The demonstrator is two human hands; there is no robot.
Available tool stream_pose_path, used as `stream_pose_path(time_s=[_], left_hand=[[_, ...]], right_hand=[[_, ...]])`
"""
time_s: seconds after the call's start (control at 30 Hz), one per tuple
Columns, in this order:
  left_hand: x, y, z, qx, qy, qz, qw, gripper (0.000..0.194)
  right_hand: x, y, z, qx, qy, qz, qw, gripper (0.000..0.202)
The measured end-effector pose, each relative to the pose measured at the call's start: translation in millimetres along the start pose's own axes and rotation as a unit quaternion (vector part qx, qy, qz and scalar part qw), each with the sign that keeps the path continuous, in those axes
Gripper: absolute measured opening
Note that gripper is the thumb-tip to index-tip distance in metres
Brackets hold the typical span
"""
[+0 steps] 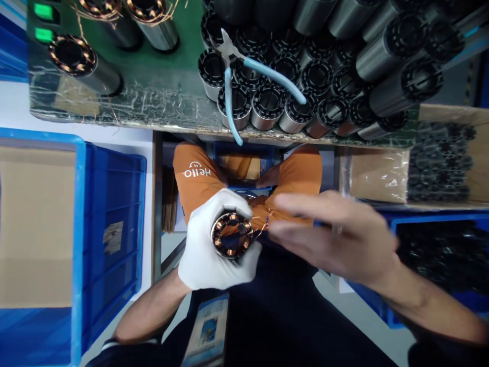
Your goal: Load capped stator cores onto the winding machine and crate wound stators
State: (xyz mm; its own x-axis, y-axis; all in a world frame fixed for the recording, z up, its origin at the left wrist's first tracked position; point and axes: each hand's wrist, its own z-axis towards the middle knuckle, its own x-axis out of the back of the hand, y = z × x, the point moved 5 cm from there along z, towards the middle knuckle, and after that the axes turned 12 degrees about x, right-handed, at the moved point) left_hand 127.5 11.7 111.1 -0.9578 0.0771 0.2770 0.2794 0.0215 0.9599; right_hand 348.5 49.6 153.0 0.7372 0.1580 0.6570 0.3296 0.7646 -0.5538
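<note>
My left hand [217, 250], in a white glove, is wrapped round a motor stator [214, 243]. The stator's round end, ringed with copper windings, faces up at me. Thin copper wire ends [263, 229] stick out from its right side. To the right of them is my bare right hand [336, 234], blurred by motion. Its fingers and thumb look stretched out and apart, and I see nothing held between them. Both hands are over my lap, in front of the bench edge.
Cutting pliers with light blue handles [271, 76] lie across rows of stators without copper [267, 109] on the green bench [164, 102]. Several copper-wound stators [95, 71] stand at the left. A blue crate [110, 224], a cardboard box [378, 171] and a blue bin [393, 265] flank me.
</note>
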Motion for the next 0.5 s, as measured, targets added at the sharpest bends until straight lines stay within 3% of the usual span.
stream_pose_path(time_s=[0.1, 0.17, 0.23, 0.33, 0.4, 0.5], left_hand=[[-2.4, 4.8, -0.7, -0.030, -0.017, 0.099, 0.994, 0.039], [-5.2, 5.9, -2.0, -0.063, -0.015, 0.216, 0.974, 0.031], [-10.6, 5.5, -3.3, -0.099, -0.020, 0.327, 0.940, 0.021], [-21.8, 5.4, -4.5, -0.134, -0.039, 0.425, 0.894, 0.013], [-27.5, 7.7, -5.3, -0.143, -0.049, 0.433, 0.888, 0.012], [-26.7, 11.8, -6.7, -0.134, -0.066, 0.381, 0.912, 0.016]], right_hand=[[-12.0, -7.5, -3.2, 0.054, -0.139, -0.056, 0.987, 0.014], [-15.4, -3.7, -8.0, 0.014, -0.205, -0.116, 0.972, 0.029], [-17.7, -1.7, -12.9, -0.057, -0.228, -0.124, 0.964, 0.053], [-31.9, -10.4, -18.4, -0.083, -0.224, -0.011, 0.971, 0.075], [-44.9, -10.6, -24.3, -0.110, -0.251, 0.065, 0.960, 0.067], [-53.6, -2.8, -31.7, -0.146, -0.313, 0.141, 0.928, 0.024]])
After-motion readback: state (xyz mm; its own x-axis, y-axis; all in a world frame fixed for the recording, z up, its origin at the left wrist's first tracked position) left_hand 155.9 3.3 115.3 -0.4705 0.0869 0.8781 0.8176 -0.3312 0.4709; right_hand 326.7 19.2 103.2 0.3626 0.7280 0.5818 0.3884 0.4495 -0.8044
